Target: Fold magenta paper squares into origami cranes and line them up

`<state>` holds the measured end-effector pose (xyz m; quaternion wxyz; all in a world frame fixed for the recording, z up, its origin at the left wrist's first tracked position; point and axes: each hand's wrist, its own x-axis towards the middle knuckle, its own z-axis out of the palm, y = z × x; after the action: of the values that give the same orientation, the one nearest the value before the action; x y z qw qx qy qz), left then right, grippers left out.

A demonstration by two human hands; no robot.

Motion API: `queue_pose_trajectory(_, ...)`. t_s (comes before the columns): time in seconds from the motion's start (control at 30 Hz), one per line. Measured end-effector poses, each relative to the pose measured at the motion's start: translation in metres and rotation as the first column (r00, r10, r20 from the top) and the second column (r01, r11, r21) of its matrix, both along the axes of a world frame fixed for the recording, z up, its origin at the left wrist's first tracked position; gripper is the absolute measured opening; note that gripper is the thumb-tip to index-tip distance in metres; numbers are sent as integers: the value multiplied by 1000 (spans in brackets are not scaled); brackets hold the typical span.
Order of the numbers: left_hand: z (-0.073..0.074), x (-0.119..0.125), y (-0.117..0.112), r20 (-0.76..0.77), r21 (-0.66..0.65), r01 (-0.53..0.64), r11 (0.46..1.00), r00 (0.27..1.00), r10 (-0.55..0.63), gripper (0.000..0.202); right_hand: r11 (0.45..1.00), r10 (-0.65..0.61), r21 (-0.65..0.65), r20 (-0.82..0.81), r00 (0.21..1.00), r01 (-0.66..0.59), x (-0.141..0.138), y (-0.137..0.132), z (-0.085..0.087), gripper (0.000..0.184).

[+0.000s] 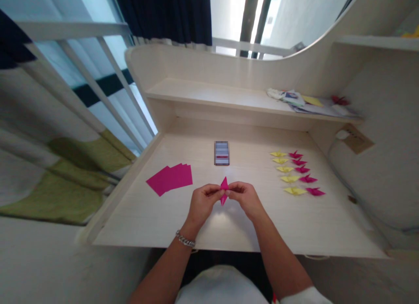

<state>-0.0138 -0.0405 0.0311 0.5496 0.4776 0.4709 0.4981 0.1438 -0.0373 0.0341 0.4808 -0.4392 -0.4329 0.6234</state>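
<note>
Both my hands meet over the desk around a folded pink origami paper, long and pointed at its top and bottom. My left hand pinches its left side between thumb and fingers. From the right, my right hand pinches the other side the same way. The fingertips cover the middle of the paper. Beyond it a phone lies flat on the desk, its screen blurred. To the left is a fanned stack of pink paper squares.
At the right, yellow origami cranes and pink origami cranes lie in two columns on the desk. A raised shelf along the back holds papers. A cable runs down the right wall.
</note>
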Motion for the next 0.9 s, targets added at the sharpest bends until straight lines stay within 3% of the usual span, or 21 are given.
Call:
queue_pose_trajectory(0.2,7,-7,1,19,-56,122,991,992,-121,20,995,44,83,78,996,-50,3,0,0,16)
queue_pose_trajectory(0.43,15,-15,1,49,-73,208,975,978,-205,20,994,88,56,72,994,-92,3,-5,12,18)
queue_pose_trajectory(0.73,17,-15,0,46,-28,196,980,980,-195,10,988,149,33,31,988,-150,8,-6,16,20)
queue_pose_trajectory(0.9,19,-13,-1,-9,-14,184,983,983,-184,11,997,78,20,76,994,-80,5,-7,17,17)
